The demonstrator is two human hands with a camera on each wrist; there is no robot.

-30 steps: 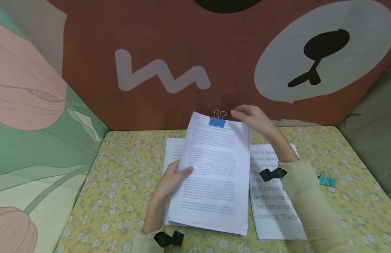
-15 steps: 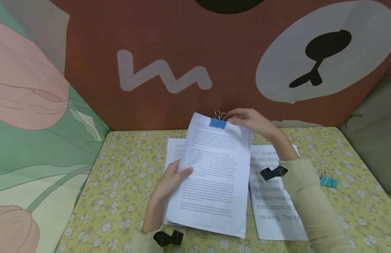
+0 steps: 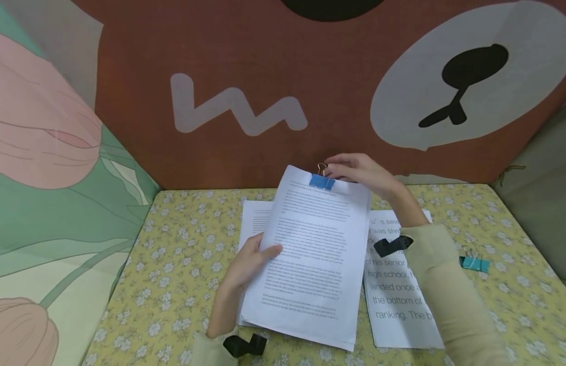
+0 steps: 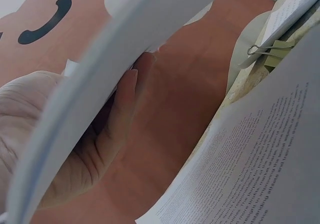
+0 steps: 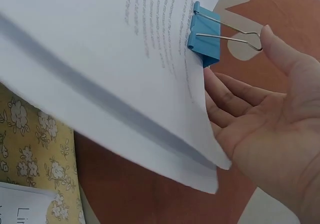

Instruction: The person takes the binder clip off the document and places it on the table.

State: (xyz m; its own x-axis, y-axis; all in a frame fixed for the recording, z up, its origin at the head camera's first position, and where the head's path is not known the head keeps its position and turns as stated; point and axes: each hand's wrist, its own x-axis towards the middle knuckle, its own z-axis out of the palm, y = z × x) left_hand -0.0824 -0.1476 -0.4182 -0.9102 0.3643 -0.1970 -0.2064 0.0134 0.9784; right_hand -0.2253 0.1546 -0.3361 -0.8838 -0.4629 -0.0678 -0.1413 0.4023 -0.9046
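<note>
A stack of printed sheets (image 3: 310, 254) is held up at a tilt, its top edge away from me. My left hand (image 3: 248, 264) grips its left edge, thumb on the front and fingers behind. A blue binder clip (image 3: 322, 182) sits on the top edge; its wire handles stick out in the right wrist view. My right hand (image 3: 360, 170) is at this clip. In the right wrist view the thumb (image 5: 277, 48) presses the end of the front wire handle, while the fingers reach behind the stack, partly hidden.
Under the held stack lies another printed stack (image 3: 252, 216). To the right is a large-print stack (image 3: 392, 305), partly under the right arm. A teal binder clip (image 3: 475, 263) lies farther right on the floral cloth (image 3: 173, 284). The left wrist view shows a yellow-green binder clip (image 4: 277, 53).
My right hand has moved left onto the blue binder clip's handle. The held stack has shifted slightly right and down, and the left hand keeps its grip.
</note>
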